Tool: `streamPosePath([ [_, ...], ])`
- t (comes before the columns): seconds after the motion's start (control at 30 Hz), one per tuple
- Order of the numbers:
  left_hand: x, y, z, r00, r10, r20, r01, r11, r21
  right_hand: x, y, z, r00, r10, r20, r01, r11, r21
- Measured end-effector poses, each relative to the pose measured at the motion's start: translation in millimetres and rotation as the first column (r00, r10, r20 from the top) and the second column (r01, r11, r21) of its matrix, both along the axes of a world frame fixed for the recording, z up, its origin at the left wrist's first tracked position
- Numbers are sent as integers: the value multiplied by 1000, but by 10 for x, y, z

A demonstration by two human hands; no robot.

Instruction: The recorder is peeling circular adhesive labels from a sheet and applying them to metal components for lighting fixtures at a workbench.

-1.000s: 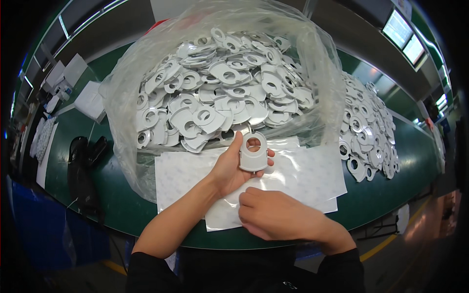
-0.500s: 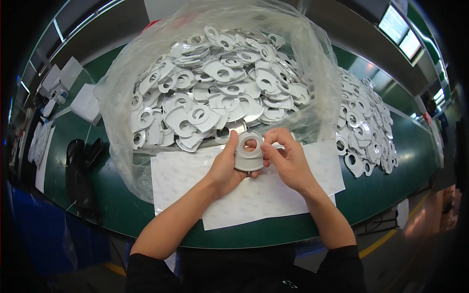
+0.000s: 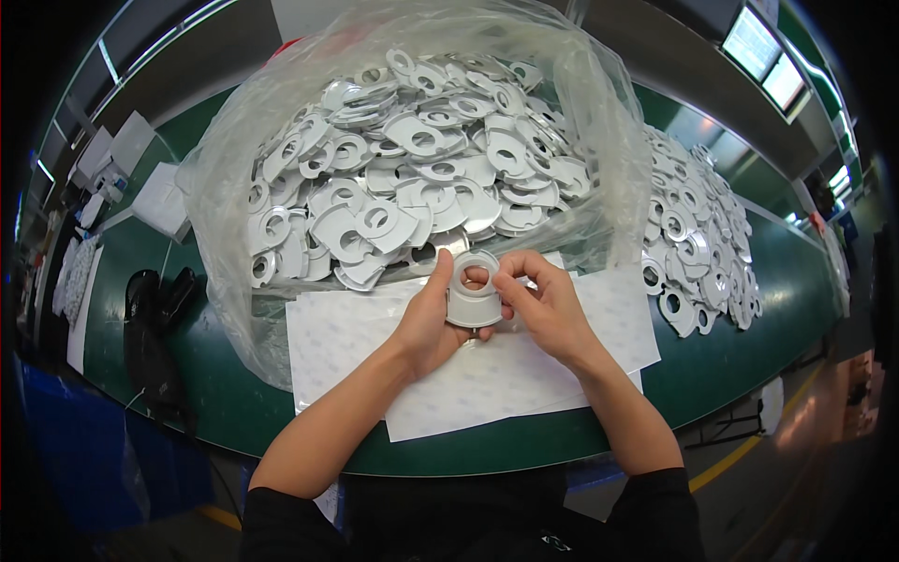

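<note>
From where I stood, the largest item was the green table [image 3: 225, 393]. An opened clear plastic bag [image 3: 220, 178] occupied its far middle and contained a large heap of grey parts [image 3: 384, 178]. A smaller loose pile [image 3: 698, 248] of similar parts lay on the table to the right of the bag. Overlapping white sheets [image 3: 449, 403] lay in front of the bag, beneath the hands.

The left hand [image 3: 426, 323] was closed around one part, thumb along its left edge and fingers behind. The right hand [image 3: 557, 318] was narrowed, thumb and forefinger close together at the part's right edge; whether they pinched anything was not discernible.

The held part [image 3: 473, 311] was positioned above the sheets, its round opening toward the bag. In my judgement, handling of this single part was under way and not complete. Many parts remained in the bag. Whether the loose pile was finished or untreated could not be determined.
</note>
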State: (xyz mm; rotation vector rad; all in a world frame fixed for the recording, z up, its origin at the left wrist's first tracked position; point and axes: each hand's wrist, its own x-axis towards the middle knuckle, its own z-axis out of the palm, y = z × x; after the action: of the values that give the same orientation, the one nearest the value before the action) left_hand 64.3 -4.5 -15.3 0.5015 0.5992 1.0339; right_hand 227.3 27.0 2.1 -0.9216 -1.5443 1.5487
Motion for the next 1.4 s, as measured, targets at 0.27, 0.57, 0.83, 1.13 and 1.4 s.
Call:
streamPosePath([
  [0.27,6,5,-9,1000,6,2,-6,1000,-13,0,2,-17,1000,-10,1,10,1000,0],
  [0.57,3,-1,10,1000,11,-3,-11,1000,-19,-35,-27,-17,999,-42,23,40,997,69],
  [0.83,-7,11,-32,1000,19,16,-19,999,-38,-39,0,42,873,-402,275,-37,507,861],
  [1.13,-4,-18,36,1000,17,13,-17,1000,-26,-57,-43,48,936,-314,158,201,847,492],
  [1.4,50,-37,36,994,-20,-110,22,1000,19,-46,-6,108,983,-183,19,184,982,-49],
])
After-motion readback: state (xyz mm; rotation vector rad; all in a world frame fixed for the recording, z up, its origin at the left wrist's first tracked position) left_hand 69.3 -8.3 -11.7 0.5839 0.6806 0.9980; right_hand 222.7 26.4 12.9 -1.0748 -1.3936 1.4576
